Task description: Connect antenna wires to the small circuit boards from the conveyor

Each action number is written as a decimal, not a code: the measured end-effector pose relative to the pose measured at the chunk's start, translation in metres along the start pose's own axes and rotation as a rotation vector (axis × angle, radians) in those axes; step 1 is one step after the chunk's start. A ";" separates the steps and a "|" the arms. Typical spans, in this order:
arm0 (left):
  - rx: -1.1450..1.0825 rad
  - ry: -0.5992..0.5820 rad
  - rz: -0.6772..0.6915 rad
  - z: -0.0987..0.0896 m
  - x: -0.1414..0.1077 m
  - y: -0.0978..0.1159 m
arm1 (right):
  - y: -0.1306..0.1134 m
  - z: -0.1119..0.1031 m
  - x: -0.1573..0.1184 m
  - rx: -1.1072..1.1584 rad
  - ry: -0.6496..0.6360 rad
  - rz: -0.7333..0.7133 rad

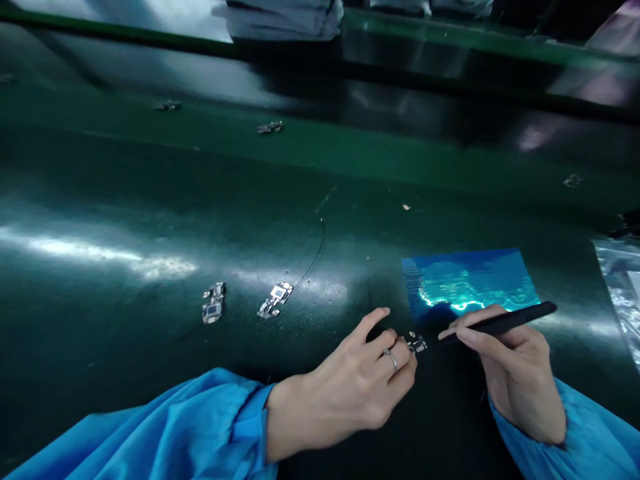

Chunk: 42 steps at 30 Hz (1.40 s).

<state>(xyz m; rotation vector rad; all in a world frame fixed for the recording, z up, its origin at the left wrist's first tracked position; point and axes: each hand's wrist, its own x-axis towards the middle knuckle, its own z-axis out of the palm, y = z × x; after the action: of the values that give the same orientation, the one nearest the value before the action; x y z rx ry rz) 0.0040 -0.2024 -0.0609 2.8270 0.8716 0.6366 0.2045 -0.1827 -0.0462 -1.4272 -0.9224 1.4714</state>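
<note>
Nearest to me, two blue sleeves [165, 433] come in over the dark green counter [100, 220]. The left hand [350, 387], a ring on one finger, rests on the counter with its fingers [373, 320] curled in around a small circuit part [417, 343], pinching it at its near-left edge; the forefinger stands a little straighter than the rest. The part lies flat on the counter, between the two hands.

Just right of the small circuit part, the right hand [515, 373] has its fingers closed on a slim black tool [505, 321], held like a pen. Its tip points left toward the part and sits just beside it; whether it touches I cannot tell.

Just beyond the part and to its right lies a shiny blue sheet [470, 280], flat on the counter, its near edge partly under the tool.

Well to the left of the part lie two more small boards, one [275, 300] with a thin black wire [313, 257] trailing away from it, the other [213, 303] further left.

Far beyond the part, more small pieces [270, 127] are scattered across the counter, and at the right edge sits a silvery foil bag [620, 293]. At the far side, pale folded cloth [280, 17] shows, blurred.
</note>
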 end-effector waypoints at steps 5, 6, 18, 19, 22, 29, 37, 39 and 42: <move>0.067 0.028 0.048 -0.002 0.008 -0.005 | -0.008 -0.011 0.011 0.030 0.093 -0.100; 0.086 0.042 0.050 -0.003 0.009 -0.006 | -0.009 -0.014 0.015 0.043 0.115 -0.117; 0.302 -0.061 -0.238 -0.017 0.067 -0.084 | 0.000 -0.036 0.043 0.132 0.130 -0.121; 0.334 -0.087 -0.280 -0.019 0.079 -0.094 | 0.001 -0.035 0.043 0.137 0.125 -0.120; 0.388 -0.092 -0.356 -0.019 0.111 -0.127 | 0.004 -0.034 0.044 0.145 0.130 -0.123; 0.493 0.004 -0.526 -0.007 0.152 -0.198 | 0.008 -0.031 0.045 0.132 0.116 -0.119; 0.498 0.013 -0.221 -0.002 0.133 -0.151 | 0.009 -0.031 0.046 0.132 0.121 -0.111; 0.457 0.012 -0.135 -0.004 0.112 -0.121 | 0.009 -0.033 0.047 0.123 0.118 -0.095; 0.313 0.055 0.070 -0.006 0.070 -0.072 | 0.010 -0.039 0.047 0.113 0.110 -0.074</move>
<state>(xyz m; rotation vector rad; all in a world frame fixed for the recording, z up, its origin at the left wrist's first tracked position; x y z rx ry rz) 0.0168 -0.1041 -0.0465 3.1433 0.9619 0.6392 0.2441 -0.1441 -0.0747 -1.3628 -0.8026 1.3546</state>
